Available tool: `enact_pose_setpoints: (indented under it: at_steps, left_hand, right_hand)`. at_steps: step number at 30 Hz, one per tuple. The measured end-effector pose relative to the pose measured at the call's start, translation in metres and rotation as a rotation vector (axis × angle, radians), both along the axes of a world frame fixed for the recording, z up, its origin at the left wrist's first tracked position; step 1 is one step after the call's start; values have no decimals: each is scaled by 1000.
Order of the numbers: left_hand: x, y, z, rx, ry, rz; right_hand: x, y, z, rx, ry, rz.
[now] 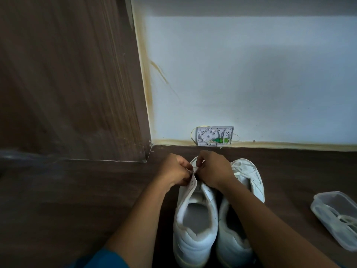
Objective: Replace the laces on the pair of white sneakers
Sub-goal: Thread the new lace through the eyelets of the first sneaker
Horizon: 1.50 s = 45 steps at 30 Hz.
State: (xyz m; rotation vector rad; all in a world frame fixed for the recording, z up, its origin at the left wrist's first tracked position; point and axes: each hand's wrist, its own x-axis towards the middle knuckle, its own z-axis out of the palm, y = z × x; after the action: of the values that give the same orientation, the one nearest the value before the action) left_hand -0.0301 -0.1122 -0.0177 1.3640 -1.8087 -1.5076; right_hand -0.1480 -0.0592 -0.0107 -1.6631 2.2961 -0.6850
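From here the left sneaker's (195, 219) toe at 6 o'clock is blocked by the left hand (176, 171) and right hand (214, 169). The left pinches its eyelet flap, but the right's fingertips curl under and I cannot tell what they grip. The right forearm covers much of the right sneaker (249, 176). At 4 o'clock the plastic container (336, 215) runs off the right edge, its cloudy lid blurring the white strands inside. At 7 o'clock some blue cloth (104, 258) is cut by the bottom edge.

left hand (174, 170) pinching, right hand (214, 169) pinching
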Motion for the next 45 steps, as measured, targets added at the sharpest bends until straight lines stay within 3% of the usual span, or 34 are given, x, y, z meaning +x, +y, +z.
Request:
enact_pose_setpoints:
  at_steps: [7, 14, 19, 24, 30, 37, 40, 42, 45]
  left_hand:
    - [2, -4, -9, 21, 44, -18]
    - [-9, -5, -16, -376, -171, -7]
    - [-11, -4, -13, -442, -257, -48]
    - [-7, -8, -21, -347, -159, -51]
    - [-5, -5, -16, -554, -263, -101]
    - [-5, -4, -13, -684, -212, -179]
    - [-9, -7, -11, -553, -86, -46]
    - [-13, -5, 0, -379, 145, 64]
    - [-14, -1, 22, -115, 531, 125]
  right_hand:
    - [1, -2, -8, -80, 88, -33]
    - [-2, -1, -7, -50, -79, -22]
    - [-5, -4, -6, -74, -42, -7]
    - [-1, -2, -9, -91, -14, -23]
    - [0, 0, -5, -33, 4, 73]
    - [-4, 0, -5, -28, -96, 69]
    - [-3, 1, 1, -77, -185, 19]
    - [-11, 1, 8, -71, -60, -6]
    - [-28, 7, 15, 100, 180, -42]
